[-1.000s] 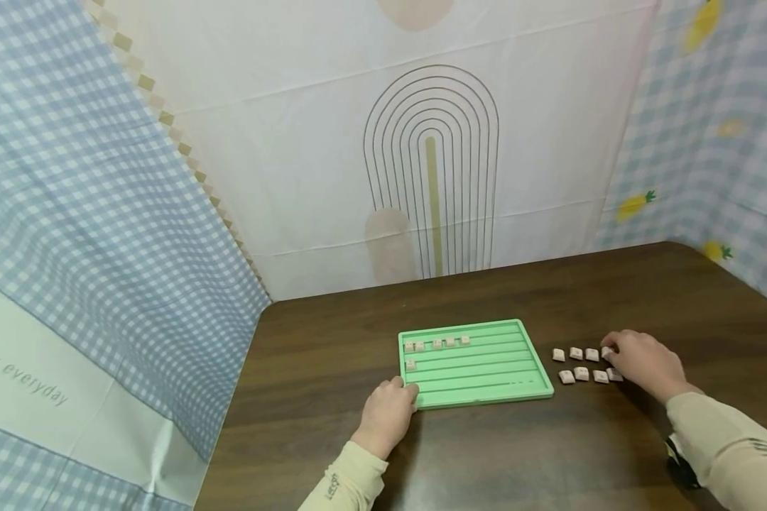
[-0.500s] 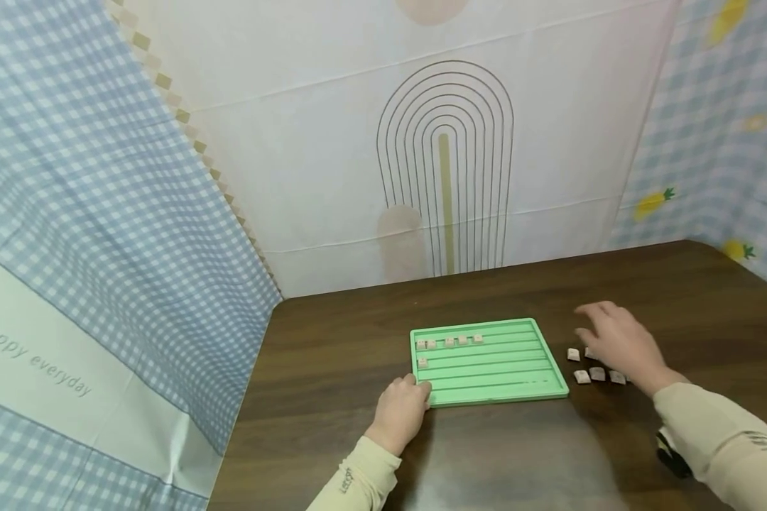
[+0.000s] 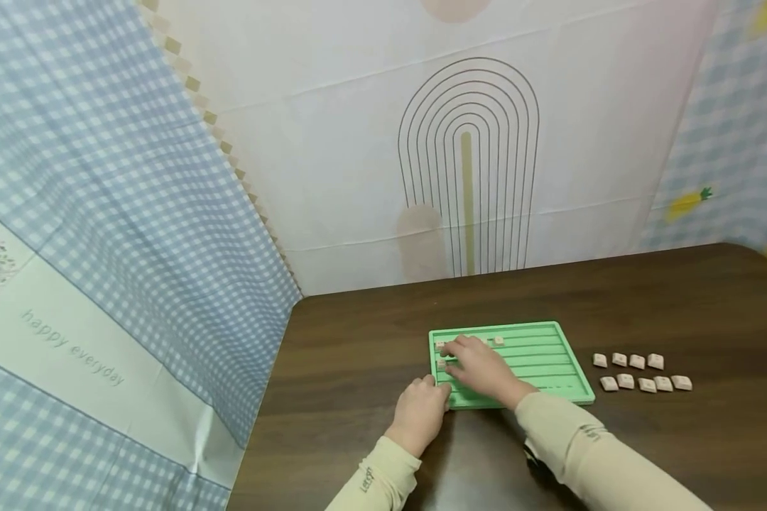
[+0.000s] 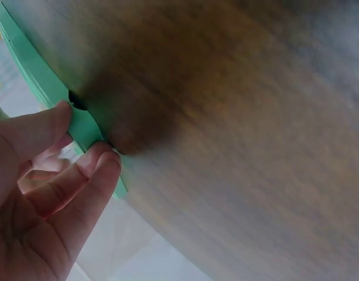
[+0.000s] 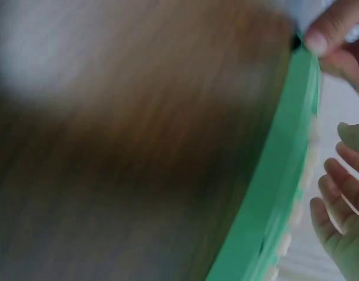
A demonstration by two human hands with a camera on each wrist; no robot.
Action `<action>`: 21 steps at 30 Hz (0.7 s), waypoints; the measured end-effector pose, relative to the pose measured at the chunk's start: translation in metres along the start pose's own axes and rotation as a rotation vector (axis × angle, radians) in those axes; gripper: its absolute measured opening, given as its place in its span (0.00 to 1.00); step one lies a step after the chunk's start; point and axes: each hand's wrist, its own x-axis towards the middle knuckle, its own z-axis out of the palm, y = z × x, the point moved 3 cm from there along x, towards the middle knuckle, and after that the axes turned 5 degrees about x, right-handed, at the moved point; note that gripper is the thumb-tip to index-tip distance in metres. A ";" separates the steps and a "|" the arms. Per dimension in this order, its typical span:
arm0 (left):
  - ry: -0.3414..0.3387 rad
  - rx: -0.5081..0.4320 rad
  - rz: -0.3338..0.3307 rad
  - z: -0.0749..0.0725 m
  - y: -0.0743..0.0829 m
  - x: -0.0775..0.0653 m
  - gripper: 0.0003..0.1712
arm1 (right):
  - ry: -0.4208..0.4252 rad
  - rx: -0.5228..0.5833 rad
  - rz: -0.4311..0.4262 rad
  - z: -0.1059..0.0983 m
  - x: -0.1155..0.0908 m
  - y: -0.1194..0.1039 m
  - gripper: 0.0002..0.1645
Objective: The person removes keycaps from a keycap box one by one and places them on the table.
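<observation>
I've got the green tray (image 3: 543,362) on the table (image 3: 358,341), its near-left corner pinched by the left hand (image 3: 420,410), same grip as a second ago. And here's the right hand (image 3: 483,369), out by the tray's right side before, now over its left part, fingers apart, near a seated keycap (image 3: 441,365). Right of the tray I see nine loose keycaps (image 3: 626,381), legends too small to read. Left of it, a hanging cloth (image 3: 121,333) reads "happy everyday".
</observation>
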 end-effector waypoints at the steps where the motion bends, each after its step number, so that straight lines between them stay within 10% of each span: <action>1: -0.005 0.003 0.000 0.000 0.002 0.000 0.06 | -0.003 -0.014 0.010 0.004 0.001 -0.001 0.13; 21: 0.012 0.035 -0.006 0.006 0.005 0.002 0.07 | -0.009 -0.103 0.028 0.009 0.012 -0.003 0.05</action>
